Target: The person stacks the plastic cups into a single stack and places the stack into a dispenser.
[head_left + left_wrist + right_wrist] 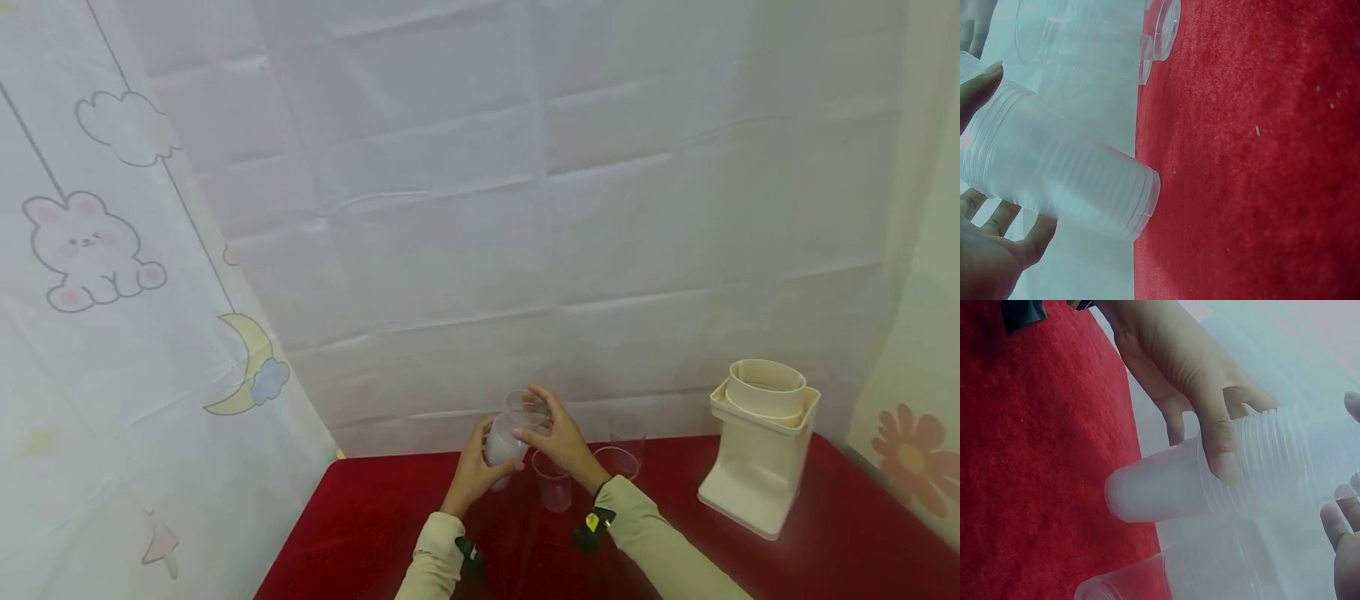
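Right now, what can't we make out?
Cup stack: exact count, left wrist view; clear walls blur together.
Right hand: mostly cut off by right edge, right wrist view.
Cup by right sleeve: base, head view; sleeve hides it.
Beige stand: far side, head view; its body hides it.

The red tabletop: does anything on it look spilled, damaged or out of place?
Small pale specks lie on the red tabletop in the left wrist view; they look odd against the plain red, but are too small to identify. No spill shows near the cups on it.
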